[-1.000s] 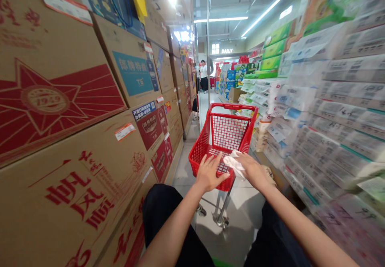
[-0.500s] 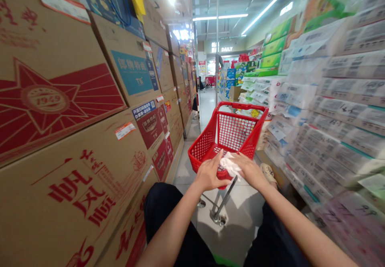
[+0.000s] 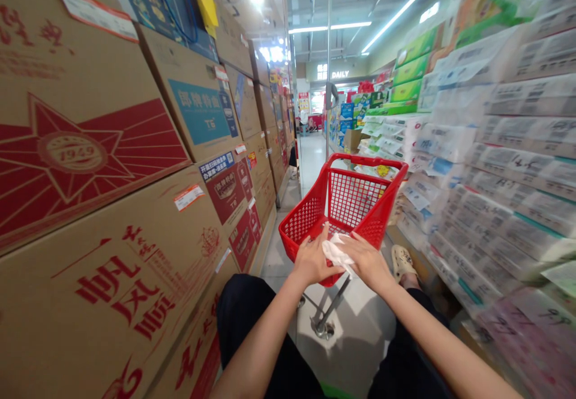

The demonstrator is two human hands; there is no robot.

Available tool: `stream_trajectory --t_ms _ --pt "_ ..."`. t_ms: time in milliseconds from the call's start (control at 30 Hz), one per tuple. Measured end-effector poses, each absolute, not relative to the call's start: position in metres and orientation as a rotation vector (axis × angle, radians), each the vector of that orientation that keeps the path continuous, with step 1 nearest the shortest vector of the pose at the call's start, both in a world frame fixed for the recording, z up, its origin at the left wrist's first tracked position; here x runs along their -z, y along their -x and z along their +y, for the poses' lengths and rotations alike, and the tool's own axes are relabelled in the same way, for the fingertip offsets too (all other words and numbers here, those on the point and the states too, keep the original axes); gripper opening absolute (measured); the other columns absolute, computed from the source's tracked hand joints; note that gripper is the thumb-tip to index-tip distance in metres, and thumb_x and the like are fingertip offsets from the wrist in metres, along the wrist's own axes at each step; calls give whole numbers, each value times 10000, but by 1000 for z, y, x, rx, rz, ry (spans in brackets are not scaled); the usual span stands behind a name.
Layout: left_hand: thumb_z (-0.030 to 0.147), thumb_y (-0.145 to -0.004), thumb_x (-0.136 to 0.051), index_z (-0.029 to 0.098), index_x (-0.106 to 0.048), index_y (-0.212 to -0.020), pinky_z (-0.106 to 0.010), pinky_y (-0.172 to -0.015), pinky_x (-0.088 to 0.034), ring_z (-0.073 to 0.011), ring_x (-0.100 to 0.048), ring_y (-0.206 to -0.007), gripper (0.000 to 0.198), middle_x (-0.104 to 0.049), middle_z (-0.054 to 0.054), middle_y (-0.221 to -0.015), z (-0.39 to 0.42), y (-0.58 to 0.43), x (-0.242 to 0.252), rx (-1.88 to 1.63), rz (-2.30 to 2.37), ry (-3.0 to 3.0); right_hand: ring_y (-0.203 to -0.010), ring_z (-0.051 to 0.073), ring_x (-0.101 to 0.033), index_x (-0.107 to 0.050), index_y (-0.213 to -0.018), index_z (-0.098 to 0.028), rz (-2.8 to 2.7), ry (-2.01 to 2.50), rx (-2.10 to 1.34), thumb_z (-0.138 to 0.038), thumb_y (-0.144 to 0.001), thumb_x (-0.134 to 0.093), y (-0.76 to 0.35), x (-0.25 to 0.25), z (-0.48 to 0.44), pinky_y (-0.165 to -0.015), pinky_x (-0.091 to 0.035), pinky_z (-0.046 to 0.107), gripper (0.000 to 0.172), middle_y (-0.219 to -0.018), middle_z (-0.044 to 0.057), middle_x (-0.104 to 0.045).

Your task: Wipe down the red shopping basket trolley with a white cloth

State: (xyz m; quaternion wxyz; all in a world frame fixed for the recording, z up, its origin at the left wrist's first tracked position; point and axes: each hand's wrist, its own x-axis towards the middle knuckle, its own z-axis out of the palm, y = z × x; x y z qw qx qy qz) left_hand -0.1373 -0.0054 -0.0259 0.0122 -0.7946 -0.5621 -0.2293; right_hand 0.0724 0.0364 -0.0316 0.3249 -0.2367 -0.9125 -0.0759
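Note:
A red plastic shopping cart [image 3: 359, 188] stands right in front of me, its lattice basket tilted toward my knees. My left hand [image 3: 311, 262] rests at the near rim of the basket, fingers spread and thumb reaching right. Beside it, my right hand [image 3: 363, 260] presses a crumpled white tissue [image 3: 336, 251] against the near end of the cart, with the fingers over part of it. The tissue lies between the two hands and hides some of the rim. Below, the metal leg [image 3: 333, 310] of the cart runs down to its casters.
Stacked cardboard cartons [image 3: 108, 219] wall the left side. On the right, piled tissue packs [image 3: 504, 189] come close to my arm. A foot in a beige clog [image 3: 404, 263] is on the floor beyond my right arm. A metal pole [image 3: 328, 87] and the aisle floor [image 3: 314, 154] lie ahead.
My right hand and the tissue have shifted slightly down and left along the near rim. The basket has swung a little, its far right corner moving right. My left hand stays almost in place.

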Motion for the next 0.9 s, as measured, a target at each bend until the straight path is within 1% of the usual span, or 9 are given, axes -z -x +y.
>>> stream_trajectory --t_ms 133,200,300,400,567,667,767,833,900 --pt "704 -866 -549 191 8 -1605 -439 -1163 -312 -261 -577 -1275 1058 -509 -145 -1490 -9 147 34 772 -1671 2424 -1325 229 -543 -589 -1364 -203 -2383 779 250 -145 -865 -542 -95 24 65 -1183 -349 515 505 -1400 109 -603" --pt "674 -909 -517 224 -138 -1600 -431 -1149 -332 -253 -577 -1275 908 -543 -120 -1464 -9 149 36 780 -1645 2408 -1321 236 -548 -592 -1364 -212 -2344 882 271 -157 -871 -532 -103 23 78 -1173 -357 526 500 -1392 108 -609" --pt "575 -984 -466 320 -438 -1479 -425 -1144 -331 -217 -572 -1274 557 -546 -44 -1472 -8 153 36 779 -1545 2440 -1321 239 -546 -593 -1363 -201 -2336 939 263 -166 -874 -533 -105 26 83 -1162 -381 509 494 -1389 114 -611" --pt "492 -1013 -464 346 -553 -1379 -440 -1168 -291 -191 -564 -1272 403 -573 -11 -1446 -10 163 31 783 -1445 2512 -1312 244 -552 -592 -1363 -172 -2337 927 243 -164 -865 -553 -98 31 75 -1156 -400 491 499 -1376 133 -618" --pt "382 -995 -523 325 -591 -1334 -473 -1224 -228 -199 -440 -1400 350 -501 -10 -1512 -16 183 17 699 -1470 2551 -1286 269 -570 -635 -1300 -135 -2335 868 253 -165 -867 -566 -78 28 58 -1148 -415 510 440 -1352 167 -628" --pt "204 -979 -480 204 -542 -1391 -426 -1226 -264 -212 -390 -1443 417 -435 -85 -1557 -16 172 18 616 -1578 2450 -1293 283 -562 -631 -1306 -142 -2362 831 257 -152 -847 -586 -62 22 48 -1137 -431 509 461 -1360 168 -621" --pt "118 -961 -407 65 -459 -1450 -426 -1175 -352 -269 -478 -1376 495 -464 -199 -1512 -15 147 28 581 -1799 2262 -1312 278 -546 -607 -1343 -170 -2386 814 253 -129 -825 -599 -47 20 41 -1126 -450 479 520 -1392 148 -602" --pt "105 -964 -367 82 -428 -1480 -472 -1127 -395 -305 -523 -1317 520 -374 -201 -1570 -16 137 36 622 -1889 2100 -1315 273 -544 -595 -1355 -170 -2406 814 277 -104 -817 -591 -46 21 42 -1135 -440 466 543 -1411 144 -587" --pt "96 -962 -356 155 -353 -1538 -481 -1089 -426 -306 -529 -1298 579 -272 -145 -1629 -18 136 41 647 -1847 2069 -1319 265 -542 -584 -1366 -157 -2424 826 314 -89 -826 -570 -55 19 52 -1158 -411 464 544 -1423 146 -577"
